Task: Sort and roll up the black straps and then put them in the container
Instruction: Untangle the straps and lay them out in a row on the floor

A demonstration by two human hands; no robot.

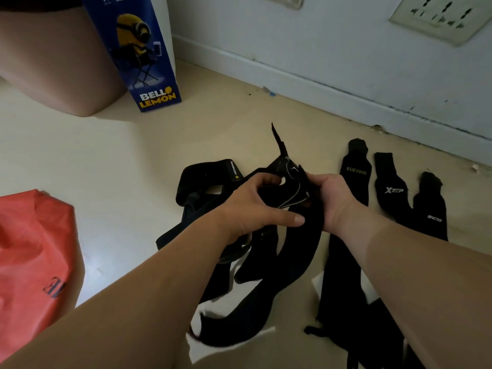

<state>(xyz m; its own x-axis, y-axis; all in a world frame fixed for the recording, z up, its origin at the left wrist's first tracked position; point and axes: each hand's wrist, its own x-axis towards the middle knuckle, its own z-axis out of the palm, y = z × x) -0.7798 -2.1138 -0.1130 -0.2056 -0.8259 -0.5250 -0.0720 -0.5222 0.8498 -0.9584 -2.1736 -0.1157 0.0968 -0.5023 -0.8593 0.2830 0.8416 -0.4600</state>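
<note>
The tangle of black straps (266, 262) lies in the middle of the frame, and you hold its upper part between both hands. Your left hand (255, 206) curls its fingers over the top of the bundle, with the thumb laid flat along the near side. Your right hand (330, 198) grips the same bundle from the right, its fingers wrapped round the fabric and mostly hidden behind it. The two hands are close together, with grey-edged webbing between them. A narrow strap end (278, 139) sticks up above your hands. The loose loops hang down and spread over the floor (133, 155) toward the bottom of the frame. Left of your left hand, a wider black band (210, 171) with a small yellow label curves along the floor.

Right of center, three black wraps lie flat, side by side and apart from the tangle: one marked XUEYING (355, 177), one marked XTEP (391, 193) and a third (431, 217) whose print is too small to read.

An orange-red bag (32, 249) sits at the lower left edge. A blue box (141, 54) printed BELLO LEMON stands at the upper left. The pale wall (292, 43) runs across the top, with a socket plate (439, 14) at the upper right.
</note>
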